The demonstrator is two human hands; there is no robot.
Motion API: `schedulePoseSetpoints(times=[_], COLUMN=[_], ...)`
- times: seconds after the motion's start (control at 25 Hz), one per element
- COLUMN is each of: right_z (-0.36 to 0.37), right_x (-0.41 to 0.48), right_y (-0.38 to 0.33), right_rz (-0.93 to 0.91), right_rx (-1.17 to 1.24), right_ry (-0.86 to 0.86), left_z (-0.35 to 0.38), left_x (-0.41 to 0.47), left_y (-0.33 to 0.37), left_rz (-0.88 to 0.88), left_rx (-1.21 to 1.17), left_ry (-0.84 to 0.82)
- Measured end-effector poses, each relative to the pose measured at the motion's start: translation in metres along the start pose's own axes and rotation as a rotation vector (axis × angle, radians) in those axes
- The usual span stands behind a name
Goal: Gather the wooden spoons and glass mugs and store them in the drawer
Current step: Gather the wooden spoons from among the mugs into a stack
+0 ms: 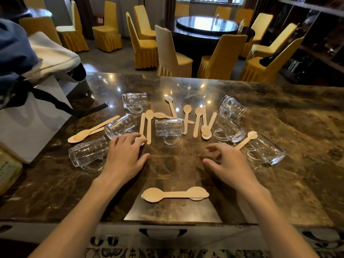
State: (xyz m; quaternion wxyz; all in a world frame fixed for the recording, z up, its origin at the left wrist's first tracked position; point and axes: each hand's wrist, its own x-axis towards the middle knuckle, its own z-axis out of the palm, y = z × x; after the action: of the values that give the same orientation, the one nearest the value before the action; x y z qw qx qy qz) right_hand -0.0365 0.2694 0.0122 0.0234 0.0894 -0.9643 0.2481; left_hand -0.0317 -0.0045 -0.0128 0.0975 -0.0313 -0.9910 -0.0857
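Observation:
Several clear glass mugs lie on their sides on the brown marble counter (279, 183), among them one at the centre (168, 128), one at the left (87, 153) and one at the right (266, 151). Several flat wooden spoons are scattered between them, such as a pair (146, 125) by my left hand. A small stack of spoons (175, 194) lies near the front edge. My left hand (124, 151) rests fingers spread, its fingertips touching a spoon bowl. My right hand (229, 161) hovers open just left of a spoon (245, 140). A drawer handle (162, 232) shows below the counter edge.
A white paper bag with a black ribbon (31, 116) and a cloth bag stand at the counter's left. A yellow packet (8, 168) lies at the left edge. Beyond the counter are yellow-covered chairs (173, 54) and a round dining table (206, 25).

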Motion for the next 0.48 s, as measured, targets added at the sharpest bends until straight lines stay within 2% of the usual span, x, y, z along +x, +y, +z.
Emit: schedulePoseSetpoints(times=[0.28,0.48], right_z=[-0.005,-0.003], right_x=[0.085,0.115], right_y=[-0.006,0.000], right_rz=[0.102,0.165], right_rx=[-0.212,-0.346], right_ry=[0.062,-0.069], left_z=[0.009,0.009], left_x=[0.048,0.064], left_y=[-0.006,0.007], left_rz=[-0.038,-0.074], left_rx=[0.219,0.288], left_ry=[-0.067,-0.194])
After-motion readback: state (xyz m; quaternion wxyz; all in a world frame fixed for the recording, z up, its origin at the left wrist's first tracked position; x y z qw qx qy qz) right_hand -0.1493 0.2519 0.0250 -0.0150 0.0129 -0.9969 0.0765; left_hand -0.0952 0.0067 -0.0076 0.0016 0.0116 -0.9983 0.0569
